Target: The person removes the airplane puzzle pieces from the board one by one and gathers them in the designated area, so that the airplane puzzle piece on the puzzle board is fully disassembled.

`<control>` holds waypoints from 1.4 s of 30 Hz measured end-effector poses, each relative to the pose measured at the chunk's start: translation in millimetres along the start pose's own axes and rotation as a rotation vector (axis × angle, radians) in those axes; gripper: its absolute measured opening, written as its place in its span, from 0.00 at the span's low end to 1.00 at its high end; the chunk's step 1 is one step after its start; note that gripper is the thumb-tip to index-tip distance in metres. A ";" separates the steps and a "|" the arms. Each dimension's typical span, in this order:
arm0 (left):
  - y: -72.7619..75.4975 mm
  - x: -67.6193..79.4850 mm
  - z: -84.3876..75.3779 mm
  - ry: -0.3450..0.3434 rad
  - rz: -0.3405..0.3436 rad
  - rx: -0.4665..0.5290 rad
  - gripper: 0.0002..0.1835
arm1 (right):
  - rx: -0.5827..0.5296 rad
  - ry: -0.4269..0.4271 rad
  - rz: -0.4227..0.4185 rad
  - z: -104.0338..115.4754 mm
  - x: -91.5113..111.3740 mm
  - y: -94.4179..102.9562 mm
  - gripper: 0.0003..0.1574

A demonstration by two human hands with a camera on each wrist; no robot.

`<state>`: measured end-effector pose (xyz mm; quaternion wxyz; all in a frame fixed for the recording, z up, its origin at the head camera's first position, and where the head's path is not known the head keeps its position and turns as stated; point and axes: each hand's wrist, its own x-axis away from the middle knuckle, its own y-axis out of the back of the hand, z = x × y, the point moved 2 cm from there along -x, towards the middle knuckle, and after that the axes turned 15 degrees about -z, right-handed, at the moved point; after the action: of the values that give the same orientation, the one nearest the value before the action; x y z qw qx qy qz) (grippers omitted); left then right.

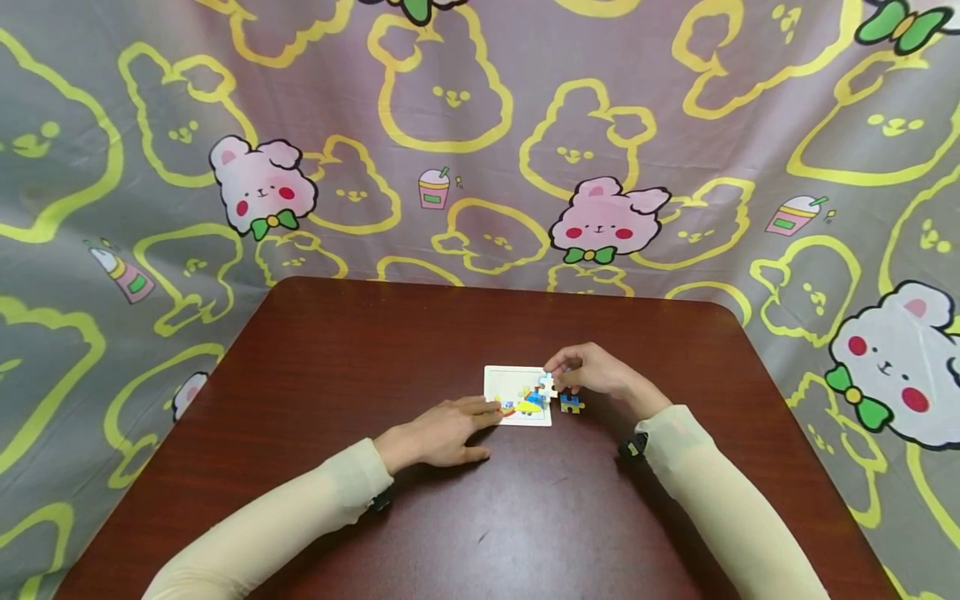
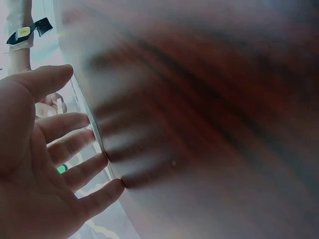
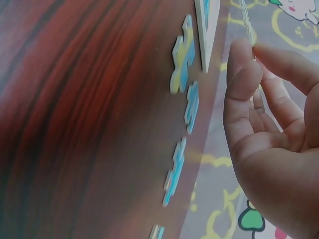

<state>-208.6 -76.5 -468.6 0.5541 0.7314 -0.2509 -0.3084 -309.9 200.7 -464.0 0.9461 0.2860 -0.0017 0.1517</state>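
Note:
A small white-bordered jigsaw board (image 1: pixel 513 377) with a colourful picture lies on the table. My left hand (image 1: pixel 450 429) rests palm down at its left side, fingers spread and fairly straight, fingertips at the board's edge. In the left wrist view, the left hand (image 2: pixel 55 144) shows straight fingers and a thumb held apart. Over the board's right side, my right hand (image 1: pixel 596 371) pinches a pale puzzle piece (image 1: pixel 547 386) between thumb and fingertips. The right wrist view shows this right hand (image 3: pixel 274 109) holding the piece (image 3: pixel 246 17) edge-on. Another puzzle piece (image 1: pixel 572 404), blue and yellow, lies beside the board.
In the right wrist view several loose pieces lie in a row near the board (image 3: pixel 207 37), among them a yellow-blue piece (image 3: pixel 183 57) and a bluish piece (image 3: pixel 174 172). A dark reddish-brown table (image 1: pixel 360 342) spreads around, with a patterned cloth (image 1: pixel 480 175) hanging behind it.

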 end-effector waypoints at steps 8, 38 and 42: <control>-0.5 -1.4 -0.3 0.001 0.000 -0.002 0.34 | 0.015 -0.008 0.006 -7.0 8.6 16.0 0.14; 1.1 -2.3 0.5 0.014 0.008 -0.004 0.33 | 0.015 -0.054 0.029 -46.7 27.6 60.4 0.14; 2.0 -1.7 0.5 0.011 0.007 0.000 0.34 | 0.030 -0.067 0.041 -49.4 30.0 62.1 0.14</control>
<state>-210.2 -76.1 -466.5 0.5564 0.7322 -0.2505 -0.3024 -303.2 285.2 -469.1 0.9378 0.3051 -0.0372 0.1615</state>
